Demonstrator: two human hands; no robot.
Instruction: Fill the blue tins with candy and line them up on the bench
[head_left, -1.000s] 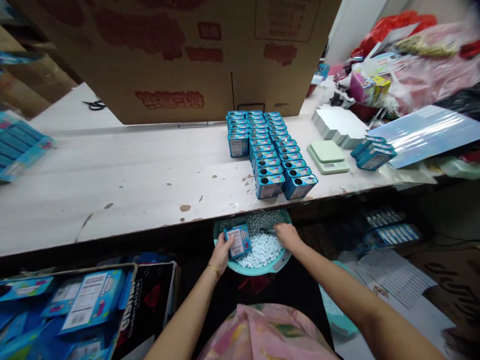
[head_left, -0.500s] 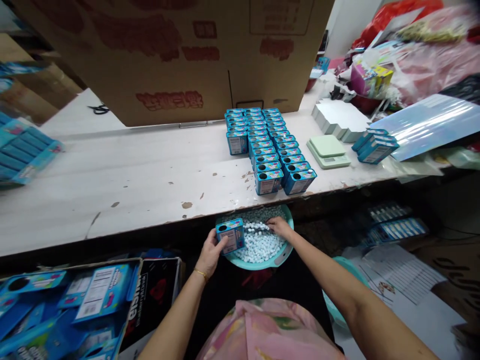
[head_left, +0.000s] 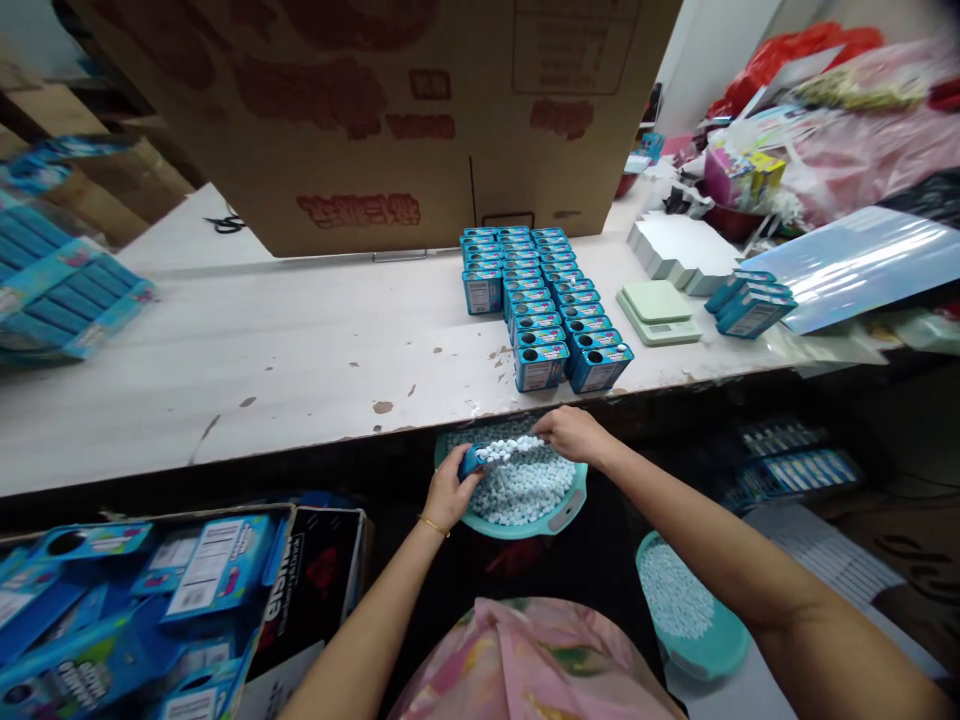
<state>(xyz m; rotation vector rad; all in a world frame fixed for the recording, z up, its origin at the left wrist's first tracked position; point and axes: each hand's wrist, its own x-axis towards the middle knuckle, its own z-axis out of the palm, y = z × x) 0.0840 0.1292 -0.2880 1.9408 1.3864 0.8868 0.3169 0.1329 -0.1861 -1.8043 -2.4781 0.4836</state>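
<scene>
My left hand (head_left: 448,490) grips a small blue box (head_left: 473,461) tipped on its side over a teal basin (head_left: 571,503) full of small white pellets (head_left: 525,485). My right hand (head_left: 574,432) is closed on the handle of a scoop heaped with pellets (head_left: 511,449), whose tip meets the box. Rows of the same blue boxes (head_left: 541,300), each with a round hole in the top, stand on the worn white table (head_left: 285,360) just beyond the basin.
A big cardboard carton (head_left: 390,110) stands at the back of the table. A pale green scale (head_left: 658,311), white boxes and more blue boxes (head_left: 750,305) lie to the right. A carton of blue boxes (head_left: 150,610) sits at lower left; a second teal basin (head_left: 694,610) at lower right.
The right hand has lifted a scoop of pellets out of the basin to the box. The left hand has tipped the box over onto its side.
</scene>
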